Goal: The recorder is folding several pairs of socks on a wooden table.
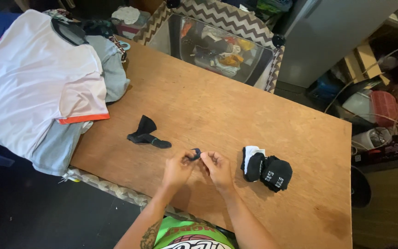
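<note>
My left hand (177, 169) and my right hand (217, 168) meet over the front of the brown wooden table (217, 106). Both pinch a small dark sock (196, 153), bunched up between the fingertips. A loose black sock (146, 133) lies flat on the table to the left of my hands. To the right sit two rolled sock bundles (267, 169), black with some white showing.
A pile of folded clothes (38, 78), a white shirt with an orange hem on top, covers the table's left end. Behind the table stands a mesh-sided basket (217, 46) with a zigzag rim, holding mixed laundry. Household clutter fills the right side (383, 110).
</note>
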